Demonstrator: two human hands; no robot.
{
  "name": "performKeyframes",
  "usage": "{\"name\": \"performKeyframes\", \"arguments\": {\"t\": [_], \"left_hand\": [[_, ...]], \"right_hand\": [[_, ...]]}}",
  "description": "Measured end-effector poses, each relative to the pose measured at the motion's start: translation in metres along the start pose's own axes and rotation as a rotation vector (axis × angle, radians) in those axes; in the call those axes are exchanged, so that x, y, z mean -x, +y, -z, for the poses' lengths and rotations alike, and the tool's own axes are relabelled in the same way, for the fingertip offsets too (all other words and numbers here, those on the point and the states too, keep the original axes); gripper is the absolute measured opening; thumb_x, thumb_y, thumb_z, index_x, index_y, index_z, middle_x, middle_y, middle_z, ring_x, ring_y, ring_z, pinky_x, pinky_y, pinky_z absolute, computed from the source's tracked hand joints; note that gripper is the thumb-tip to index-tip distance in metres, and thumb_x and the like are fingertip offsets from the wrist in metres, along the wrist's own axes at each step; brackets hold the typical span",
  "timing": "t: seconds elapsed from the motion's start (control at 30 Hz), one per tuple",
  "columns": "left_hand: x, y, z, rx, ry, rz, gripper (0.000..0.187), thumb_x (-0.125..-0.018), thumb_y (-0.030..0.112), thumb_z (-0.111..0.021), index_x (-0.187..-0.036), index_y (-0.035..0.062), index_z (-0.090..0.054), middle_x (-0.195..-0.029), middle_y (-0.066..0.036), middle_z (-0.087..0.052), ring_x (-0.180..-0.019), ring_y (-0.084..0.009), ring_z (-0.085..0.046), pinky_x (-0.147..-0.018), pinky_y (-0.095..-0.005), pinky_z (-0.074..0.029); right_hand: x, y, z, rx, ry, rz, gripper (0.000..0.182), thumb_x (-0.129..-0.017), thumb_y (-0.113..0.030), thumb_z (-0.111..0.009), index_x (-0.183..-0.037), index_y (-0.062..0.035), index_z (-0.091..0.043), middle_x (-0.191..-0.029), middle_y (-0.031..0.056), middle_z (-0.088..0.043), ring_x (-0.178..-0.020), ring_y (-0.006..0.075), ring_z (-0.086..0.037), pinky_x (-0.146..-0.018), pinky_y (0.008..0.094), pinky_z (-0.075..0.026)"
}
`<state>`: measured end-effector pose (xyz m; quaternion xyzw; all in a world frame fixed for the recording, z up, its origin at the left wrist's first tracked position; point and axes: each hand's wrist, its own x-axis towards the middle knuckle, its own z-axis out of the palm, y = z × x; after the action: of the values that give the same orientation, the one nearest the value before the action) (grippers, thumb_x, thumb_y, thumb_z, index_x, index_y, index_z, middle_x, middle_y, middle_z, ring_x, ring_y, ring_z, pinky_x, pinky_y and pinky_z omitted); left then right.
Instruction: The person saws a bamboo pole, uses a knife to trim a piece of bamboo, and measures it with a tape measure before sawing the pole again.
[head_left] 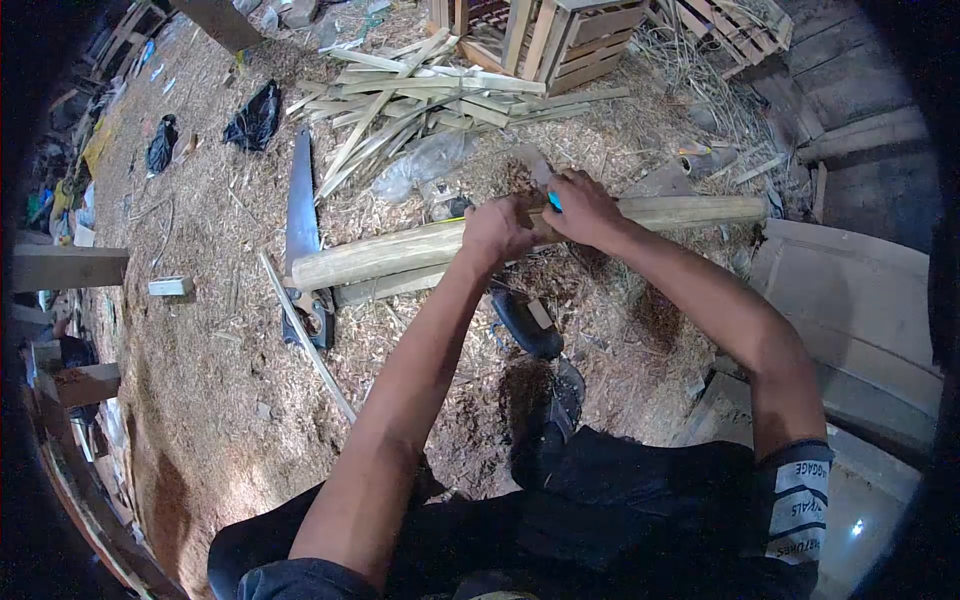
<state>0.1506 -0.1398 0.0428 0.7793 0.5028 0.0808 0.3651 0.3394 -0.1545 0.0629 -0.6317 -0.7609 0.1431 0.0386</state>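
Observation:
A long pale wooden pole [390,254] lies across the ground in front of me, with another length of wood [385,287] under its near side. My left hand [498,230] is closed over the middle of the pole, fingers bent down; their tips are hidden. A thin yellow strip [456,219] shows beside it. Close by, my right hand [582,208] is closed around a small teal object [555,201], mostly covered by the fingers. A flat, blurred greyish piece [538,166] juts out beyond that hand. Left of the pole lies a handsaw [301,205], its handle toward me.
Wood shavings cover the ground. Thin wooden strips [400,105] are piled beyond the pole, near a slatted crate [595,45] and a clear plastic bag [425,165]. A narrow stick [305,335] lies at left. Boards [850,290] stand at right. My shoe [527,325] is below the pole.

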Motion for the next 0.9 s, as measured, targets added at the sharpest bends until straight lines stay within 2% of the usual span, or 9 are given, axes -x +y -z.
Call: {"name": "performKeyframes", "arguments": {"t": [0.2, 0.27, 0.37, 0.43, 0.53, 0.63, 0.77, 0.83, 0.9], "left_hand": [[-0.01, -0.008, -0.007, -0.013, 0.004, 0.024, 0.058, -0.07, 0.054, -0.073, -0.11, 0.0117, -0.068, -0.1, -0.018, -0.071, -0.098, -0.0349, -0.067, -0.1, -0.0559, -0.037], [-0.014, -0.013, -0.014, -0.048, 0.043, 0.013, 0.059, -0.069, 0.056, -0.073, -0.108, 0.0114, -0.069, -0.1, -0.018, -0.071, -0.098, -0.0353, -0.067, -0.104, -0.0555, -0.035], [-0.011, -0.003, -0.002, -0.226, -0.035, 0.025, 0.062, -0.068, 0.058, -0.073, -0.106, 0.0092, -0.069, -0.101, -0.019, -0.07, -0.102, -0.0355, -0.065, -0.109, -0.0572, -0.029], [-0.017, -0.01, -0.007, -0.264, -0.029, -0.106, 0.063, -0.069, 0.058, -0.073, -0.105, 0.0075, -0.069, -0.102, -0.019, -0.07, -0.108, -0.0351, -0.062, -0.11, -0.0606, -0.025], [-0.02, -0.017, -0.017, -0.234, 0.096, -0.099, 0.063, -0.068, 0.058, -0.073, -0.105, 0.0068, -0.069, -0.101, -0.018, -0.07, -0.112, -0.0351, -0.059, -0.11, -0.0619, -0.023], [-0.024, -0.016, -0.011, -0.241, -0.034, -0.031, 0.062, -0.068, 0.057, -0.073, -0.105, 0.0073, -0.069, -0.101, -0.018, -0.07, -0.112, -0.0354, -0.059, -0.111, -0.0614, -0.023], [-0.021, -0.02, -0.016, -0.158, 0.037, -0.024, 0.061, -0.068, 0.058, -0.073, -0.104, 0.008, -0.068, -0.104, -0.019, -0.069, -0.114, -0.0355, -0.059, -0.109, -0.0634, -0.025], [-0.024, -0.021, -0.017, -0.173, -0.03, 0.025, 0.072, -0.065, 0.062, -0.074, -0.127, 0.026, -0.061, -0.114, -0.012, -0.067, -0.114, -0.0352, -0.058, -0.103, -0.0624, -0.034], [-0.016, -0.011, -0.011, -0.127, -0.012, 0.031, 0.074, -0.064, 0.061, -0.075, -0.126, 0.0245, -0.061, -0.114, -0.013, -0.067, -0.114, -0.0351, -0.058, -0.101, -0.0613, -0.036]], "right_hand": [[0.012, 0.032, 0.004, 0.032, 0.049, 0.114, 0.042, -0.081, -0.03, -0.067, -0.111, -0.0013, -0.056, -0.115, 0.0233, -0.058, -0.106, 0.0425, -0.057, -0.092, 0.0515, -0.047], [0.022, 0.042, 0.006, -0.007, 0.087, 0.03, 0.038, -0.082, -0.028, -0.067, -0.106, -0.0011, -0.056, -0.109, 0.0213, -0.059, -0.101, 0.0423, -0.057, -0.088, 0.0518, -0.048], [0.03, 0.072, 0.013, -0.077, 0.074, 0.068, 0.033, -0.083, -0.027, -0.068, -0.099, -0.0007, -0.056, -0.099, 0.0204, -0.059, -0.098, 0.0407, -0.057, -0.081, 0.0505, -0.048], [0.038, 0.089, 0.013, -0.13, 0.161, 0.142, 0.029, -0.083, -0.024, -0.068, -0.096, -0.0007, -0.055, -0.094, 0.0197, -0.057, -0.093, 0.04, -0.058, -0.078, 0.0488, -0.047], [0.045, 0.101, 0.021, -0.135, 0.138, 0.158, 0.027, -0.084, -0.021, -0.066, -0.097, -0.0017, -0.055, -0.092, 0.0195, -0.056, -0.089, 0.04, -0.058, -0.077, 0.0473, -0.048], [0.05, 0.117, 0.02, -0.135, 0.174, 0.165, 0.025, -0.083, -0.02, -0.066, -0.099, -0.0026, -0.056, -0.092, 0.0189, -0.056, -0.086, 0.0391, -0.058, -0.077, 0.0464, -0.048], [0.047, 0.148, 0.034, -0.182, 0.06, 0.129, 0.028, -0.081, -0.019, -0.069, -0.099, -0.0018, -0.056, -0.09, 0.0176, -0.057, -0.085, 0.0372, -0.059, -0.076, 0.0459, -0.048], [0.05, 0.162, 0.047, -0.171, 0.044, 0.1, 0.029, -0.08, -0.019, -0.07, -0.098, -0.0019, -0.057, -0.091, 0.0177, -0.058, -0.086, 0.037, -0.059, -0.076, 0.0456, -0.048], [0.053, 0.188, 0.055, -0.078, 0.018, 0.005, 0.026, -0.079, -0.018, -0.071, -0.096, -0.0023, -0.057, -0.086, 0.0161, -0.059, -0.081, 0.0329, -0.06, -0.075, 0.0428, -0.049]]}}
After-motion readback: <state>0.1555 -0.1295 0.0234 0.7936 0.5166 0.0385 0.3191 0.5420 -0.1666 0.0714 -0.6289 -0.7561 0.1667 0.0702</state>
